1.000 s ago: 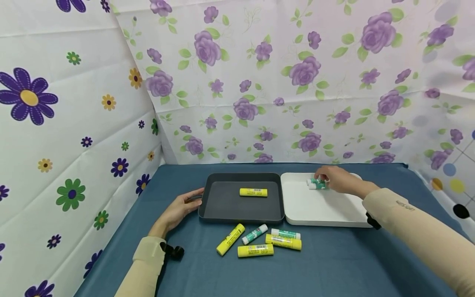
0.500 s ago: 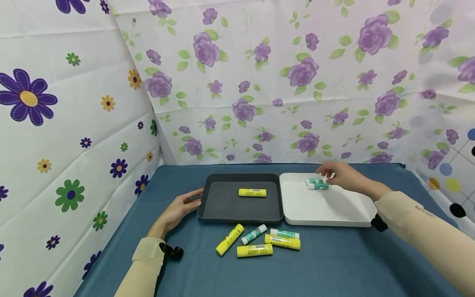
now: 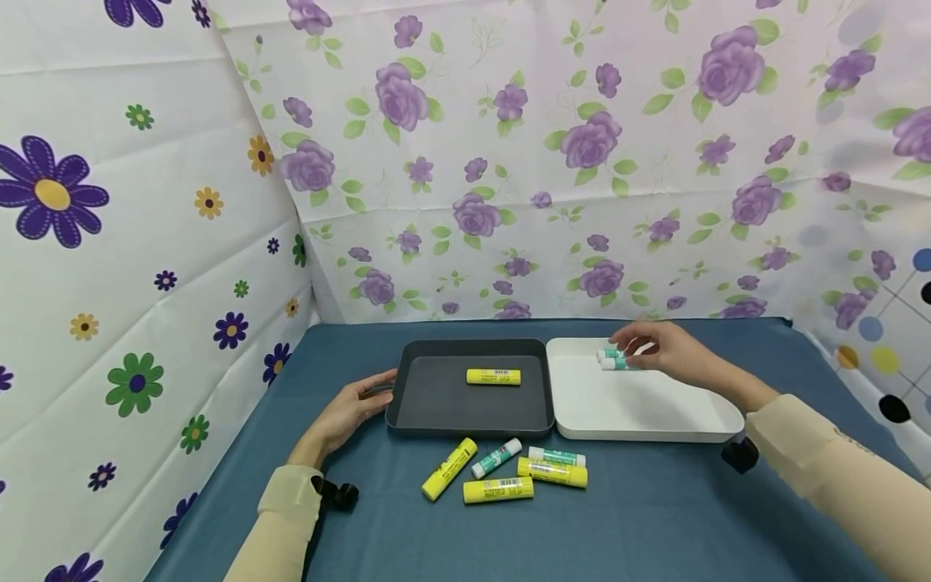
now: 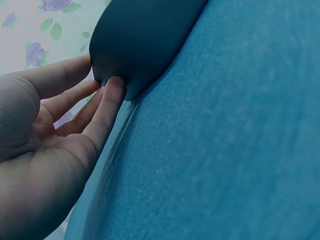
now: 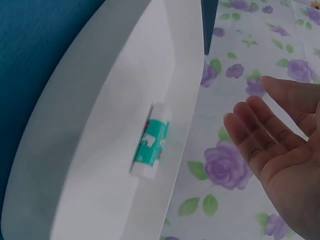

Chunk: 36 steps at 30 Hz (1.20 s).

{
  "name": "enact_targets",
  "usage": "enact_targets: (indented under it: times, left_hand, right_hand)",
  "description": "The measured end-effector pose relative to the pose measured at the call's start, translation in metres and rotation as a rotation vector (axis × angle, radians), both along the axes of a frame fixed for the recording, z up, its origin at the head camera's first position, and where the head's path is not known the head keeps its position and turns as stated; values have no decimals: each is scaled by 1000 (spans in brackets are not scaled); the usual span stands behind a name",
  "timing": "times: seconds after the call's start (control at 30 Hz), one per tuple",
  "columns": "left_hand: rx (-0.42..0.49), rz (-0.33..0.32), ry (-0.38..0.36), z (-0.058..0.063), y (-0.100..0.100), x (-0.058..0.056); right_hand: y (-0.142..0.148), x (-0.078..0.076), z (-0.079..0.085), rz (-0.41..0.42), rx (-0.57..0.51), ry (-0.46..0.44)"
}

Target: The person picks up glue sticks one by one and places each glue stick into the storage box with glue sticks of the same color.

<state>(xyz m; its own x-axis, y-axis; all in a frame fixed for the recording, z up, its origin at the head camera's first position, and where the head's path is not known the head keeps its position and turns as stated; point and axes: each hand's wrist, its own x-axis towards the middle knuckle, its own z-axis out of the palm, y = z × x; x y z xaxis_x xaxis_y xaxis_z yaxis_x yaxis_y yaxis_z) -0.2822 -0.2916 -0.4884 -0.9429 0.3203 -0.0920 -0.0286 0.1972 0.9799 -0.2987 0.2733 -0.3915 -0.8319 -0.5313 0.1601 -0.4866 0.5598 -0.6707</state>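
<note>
My left hand [image 3: 347, 416] touches the left wall of the dark grey tray [image 3: 427, 416] with extended fingers; the left wrist view shows its fingertips [image 4: 116, 82] against the tray's corner. A yellow glue stick [image 3: 493, 377] lies in that tray. Over the back of the white tray [image 3: 647, 416] is my right hand [image 3: 665, 353], holding nothing. Just below its fingers, two green-and-white glue sticks [image 3: 613, 364] lie side by side in the white tray, partly hidden by the hand. The right wrist view shows a green-and-white glue stick [image 5: 151, 142] apart from the loosely bent fingers [image 5: 250, 135].
On the blue cloth [image 3: 640, 517] before the trays lie several more glue sticks: yellow ones [image 3: 449, 469] and green-and-white ones [image 3: 497, 458]. The two trays stand side by side. Flowered sheets [image 3: 538, 162] hang behind and at the sides.
My right hand has come off the green-and-white glue sticks in the white tray, and its forearm has swung to the right. My left hand stays at the dark tray.
</note>
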Motion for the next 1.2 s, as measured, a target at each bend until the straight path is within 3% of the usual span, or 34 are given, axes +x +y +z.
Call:
enact_targets:
  times: [0.27,0.57,1.2]
  left_hand:
    - [6,-1,-3,0,-1,0]
    - [12,-12,-5,0,-1,0]
    - [11,-17,-3,1,-1,0]
  right_hand:
    - [-16,15,-1,49,-73,-40]
    - [-37,30,-4,79,-81,-58]
    - [-87,62,-17,237,-155,-128]
